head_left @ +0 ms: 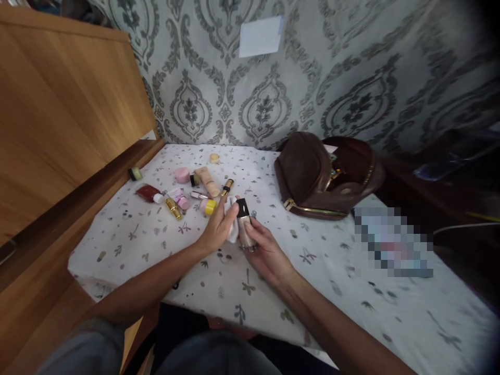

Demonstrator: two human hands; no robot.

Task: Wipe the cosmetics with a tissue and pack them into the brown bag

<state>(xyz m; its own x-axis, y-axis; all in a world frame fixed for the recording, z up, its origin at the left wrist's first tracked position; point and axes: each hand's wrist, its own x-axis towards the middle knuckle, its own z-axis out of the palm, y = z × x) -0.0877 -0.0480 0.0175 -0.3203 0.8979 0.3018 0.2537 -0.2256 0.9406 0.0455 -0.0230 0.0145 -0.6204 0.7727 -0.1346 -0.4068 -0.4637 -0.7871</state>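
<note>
Above the front middle of the table, my right hand (269, 252) is closed around the lower part of a foundation bottle (246, 232) with a black cap and a beige body. The bottle tilts slightly. My left hand (216, 226) pinches a white wipe (233, 229), pressed close against the bottle's left side by the cap. Just beyond the left hand lie a pink jar with a yellow lid (208, 207), a gold and black lipstick tube (227, 187) and a beige squeeze tube (208, 181).
More cosmetics lie to the left: a dark red bottle (148, 193), a gold tube (173, 208) and a pink jar (182, 175). An unzipped brown bag (308, 174) stands at the back right. A wooden panel (70, 88) borders the left; a patterned wall (219, 88) stands behind.
</note>
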